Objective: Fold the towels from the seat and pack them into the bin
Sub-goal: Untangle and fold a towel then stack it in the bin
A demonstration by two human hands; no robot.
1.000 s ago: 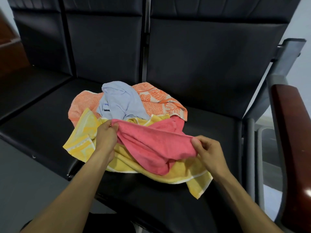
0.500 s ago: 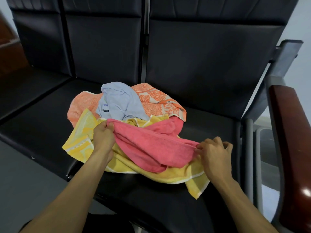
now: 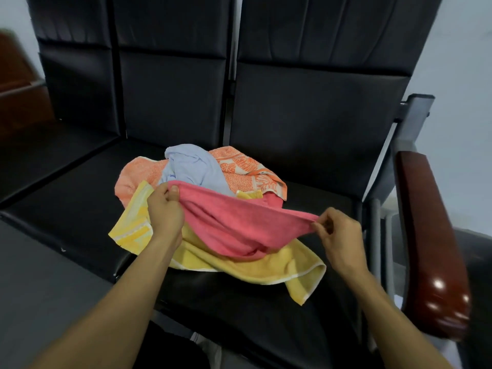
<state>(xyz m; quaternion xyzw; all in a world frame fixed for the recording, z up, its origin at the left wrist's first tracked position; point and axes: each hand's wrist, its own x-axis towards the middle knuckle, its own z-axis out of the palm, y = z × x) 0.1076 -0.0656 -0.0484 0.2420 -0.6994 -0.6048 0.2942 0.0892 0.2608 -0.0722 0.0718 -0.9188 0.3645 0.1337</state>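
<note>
Head view, and both hands are on the same cloth: the left hand (image 3: 165, 209) pinches one end of the pink towel's (image 3: 239, 225) upper edge between thumb and curled fingers, the right hand (image 3: 336, 237) pinches the other end, and that edge runs nearly taut between them while the body of the towel sags below. It's not free of the pile, mind you, because the lower folds rest on the yellow towel (image 3: 253, 270) underneath, and the far part lies tucked among the other cloths. That's the risk as I read it: lift briskly and the terry could snag the yellow one and haul it off the front lip of the seat (image 3: 66, 209), where one corner already droops over the edge. The right-hand pinch looks light, just fingertips on a bunched end, so a hard tug could slip it loose and drop that side back in a heap. Behind, the pale blue towel (image 3: 191, 166) sits on the orange patterned towel (image 3: 239, 169), both loosely piled and likely to shift if the pink one drags through. No bin is in sight from this angle, so where the folded towel goes can't be judged. A dark red armrest (image 3: 431, 249) stands close at the right, a possible snag for a wide swing.
</note>
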